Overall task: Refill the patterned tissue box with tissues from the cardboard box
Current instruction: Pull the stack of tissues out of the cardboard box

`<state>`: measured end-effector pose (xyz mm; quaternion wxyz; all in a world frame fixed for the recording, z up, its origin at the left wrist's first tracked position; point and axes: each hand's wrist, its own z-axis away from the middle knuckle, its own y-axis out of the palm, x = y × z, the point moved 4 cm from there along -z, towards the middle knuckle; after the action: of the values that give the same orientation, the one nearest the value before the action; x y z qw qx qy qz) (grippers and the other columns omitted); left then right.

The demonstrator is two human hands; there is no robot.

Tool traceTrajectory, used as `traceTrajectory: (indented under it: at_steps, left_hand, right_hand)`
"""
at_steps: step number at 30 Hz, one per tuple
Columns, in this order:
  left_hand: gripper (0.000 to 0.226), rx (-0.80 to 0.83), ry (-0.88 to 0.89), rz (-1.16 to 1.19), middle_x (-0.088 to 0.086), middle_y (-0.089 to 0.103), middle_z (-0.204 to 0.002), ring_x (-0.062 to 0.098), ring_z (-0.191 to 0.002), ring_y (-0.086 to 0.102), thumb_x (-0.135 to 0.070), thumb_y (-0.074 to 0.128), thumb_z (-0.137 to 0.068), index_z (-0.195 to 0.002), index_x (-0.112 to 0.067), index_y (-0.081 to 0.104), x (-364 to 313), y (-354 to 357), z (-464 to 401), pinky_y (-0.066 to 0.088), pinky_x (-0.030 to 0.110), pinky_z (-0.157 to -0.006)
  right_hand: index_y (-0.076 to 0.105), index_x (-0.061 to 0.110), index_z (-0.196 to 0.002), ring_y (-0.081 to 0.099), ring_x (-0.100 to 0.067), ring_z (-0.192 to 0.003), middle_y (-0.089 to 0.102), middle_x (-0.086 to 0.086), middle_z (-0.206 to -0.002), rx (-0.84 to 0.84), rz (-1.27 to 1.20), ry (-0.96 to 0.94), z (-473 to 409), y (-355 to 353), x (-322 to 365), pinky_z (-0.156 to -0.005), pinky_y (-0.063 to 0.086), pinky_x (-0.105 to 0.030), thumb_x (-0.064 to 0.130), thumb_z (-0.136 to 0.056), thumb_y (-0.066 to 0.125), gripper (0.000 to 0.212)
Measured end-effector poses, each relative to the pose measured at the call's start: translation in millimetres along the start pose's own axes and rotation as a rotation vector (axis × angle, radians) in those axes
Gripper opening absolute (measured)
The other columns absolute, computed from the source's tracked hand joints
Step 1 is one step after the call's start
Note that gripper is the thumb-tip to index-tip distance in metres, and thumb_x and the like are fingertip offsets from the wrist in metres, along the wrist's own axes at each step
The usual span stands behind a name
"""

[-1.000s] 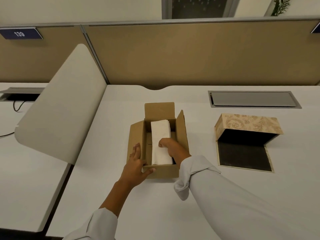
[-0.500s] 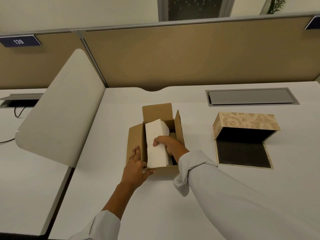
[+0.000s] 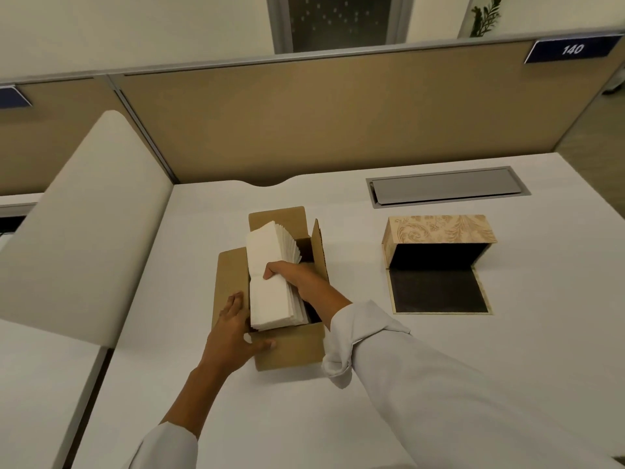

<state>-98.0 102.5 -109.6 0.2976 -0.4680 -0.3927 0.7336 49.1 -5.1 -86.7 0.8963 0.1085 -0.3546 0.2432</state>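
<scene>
Sign (image 3: 571, 49) reads "140"; right hand (image 3: 297, 277) grips tissues (image 3: 270, 292).

Light: I see warm, even indoor lighting, moderately dim, with no glare.
Shadows: soft ones lie at lower centre under the right sleeve (image 3: 439, 384) and beside the cardboard box (image 3: 287, 353).
Distortion: the partition (image 3: 338, 123) bows toward the frame's edges.
Focus: slightly soft overall; the upper-right plant (image 3: 485, 16) is blurred.
</scene>
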Motion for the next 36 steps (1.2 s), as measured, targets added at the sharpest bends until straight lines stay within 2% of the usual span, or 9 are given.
traceTrajectory:
  at_steps: [6, 10, 12, 15, 20, 25, 27, 30, 36]
  left_hand:
    - [0.132, 0.038, -0.040, 0.246, 0.003, 0.037, -0.152, 0.027, -0.133, 0.043, -0.073, 0.080, -0.043, -0.150, -0.022, 0.021, -8, -35, 13, 0.044, 0.045, -0.105]
    - [0.139, -0.005, -0.112, 0.767, 0.007, 0.038, -0.153, 0.030, -0.136, 0.042, -0.084, 0.074, -0.031, -0.147, -0.023, 0.027, -23, -66, 17, 0.039, 0.051, -0.109]
    - [0.125, 0.005, -0.175, 1.012, 0.012, 0.045, -0.147, 0.033, -0.127, 0.052, -0.082, 0.073, -0.042, -0.143, -0.020, 0.033, -40, -74, 17, 0.041, 0.054, -0.107]
    - [0.069, 0.110, -0.187, 1.251, 0.015, 0.060, -0.133, 0.035, -0.113, 0.063, -0.066, 0.061, -0.071, -0.123, -0.023, 0.051, -75, -73, 15, 0.051, 0.055, -0.095]
    - [0.077, 0.176, -0.151, 1.433, 0.005, 0.074, -0.113, 0.033, -0.107, 0.069, -0.064, 0.073, -0.063, -0.128, -0.026, 0.055, -120, -67, 10, 0.061, 0.051, -0.075]
    - [0.081, 0.150, -0.223, 1.362, 0.008, 0.075, -0.110, 0.031, -0.101, 0.071, -0.056, 0.088, -0.049, -0.118, -0.026, 0.061, -151, -58, 6, 0.059, 0.052, -0.078]
    - [0.069, 0.109, -0.270, 1.365, 0.011, 0.074, -0.111, 0.033, -0.102, 0.070, -0.044, 0.087, -0.054, -0.115, -0.022, 0.062, -163, -51, 7, 0.057, 0.057, -0.084]
    - [0.051, 0.072, -0.254, 1.425, 0.011, 0.074, -0.112, 0.035, -0.106, 0.068, -0.035, 0.081, -0.065, -0.111, -0.023, 0.064, -184, -41, 9, 0.052, 0.061, -0.092]
    - [0.049, -0.015, -0.212, 1.568, 0.003, 0.076, -0.105, 0.026, -0.097, 0.072, -0.033, 0.078, -0.071, -0.115, -0.026, 0.060, -220, -25, 15, 0.060, 0.041, -0.068]
  right_hand:
    - [0.051, 0.015, -0.123, 0.060, -0.025, -0.094, 0.063, -0.009, -0.114, 0.066, -0.022, -0.044, 25, -17, 20, -0.062, 0.047, -0.032, 0.032, -0.063, 0.079, 0.068]
    - [0.057, 0.020, -0.110, 0.063, -0.027, -0.101, 0.067, -0.009, -0.108, 0.205, -0.047, -0.108, 49, -32, 36, -0.087, 0.054, -0.040, 0.036, -0.064, 0.077, 0.052]
    - [0.056, 0.022, -0.105, 0.063, -0.026, -0.098, 0.065, -0.008, -0.103, 0.297, -0.045, -0.135, 64, -38, 43, -0.086, 0.054, -0.039, 0.037, -0.069, 0.073, 0.043]
    - [0.054, 0.022, -0.104, 0.062, -0.025, -0.092, 0.062, -0.008, -0.098, 0.417, -0.038, -0.147, 86, -49, 48, -0.080, 0.054, -0.037, 0.038, -0.071, 0.070, 0.040]
    - [0.052, 0.019, -0.116, 0.059, -0.030, -0.101, 0.061, -0.012, -0.107, 0.472, 0.074, -0.116, 110, -69, 42, -0.092, 0.050, -0.042, 0.035, -0.070, 0.069, 0.052]
    - [0.051, 0.014, -0.128, 0.063, -0.031, -0.103, 0.065, -0.014, -0.112, 0.407, 0.285, -0.095, 126, -94, 30, -0.089, 0.054, -0.040, 0.034, -0.074, 0.069, 0.060]
    - [0.052, 0.014, -0.127, 0.064, -0.031, -0.108, 0.066, -0.014, -0.117, 0.322, 0.378, -0.110, 132, -107, 28, -0.096, 0.052, -0.041, 0.038, -0.076, 0.069, 0.059]
    - [0.057, 0.017, -0.118, 0.065, -0.023, -0.099, 0.068, -0.006, -0.107, 0.183, 0.459, -0.166, 145, -133, 29, -0.083, 0.053, -0.032, 0.046, -0.073, 0.074, 0.057]
    - [0.050, 0.024, -0.132, 0.062, -0.022, -0.108, 0.062, -0.001, -0.122, -0.009, 0.274, -0.330, 177, -198, 5, -0.100, 0.051, -0.045, 0.057, -0.059, 0.084, 0.087]
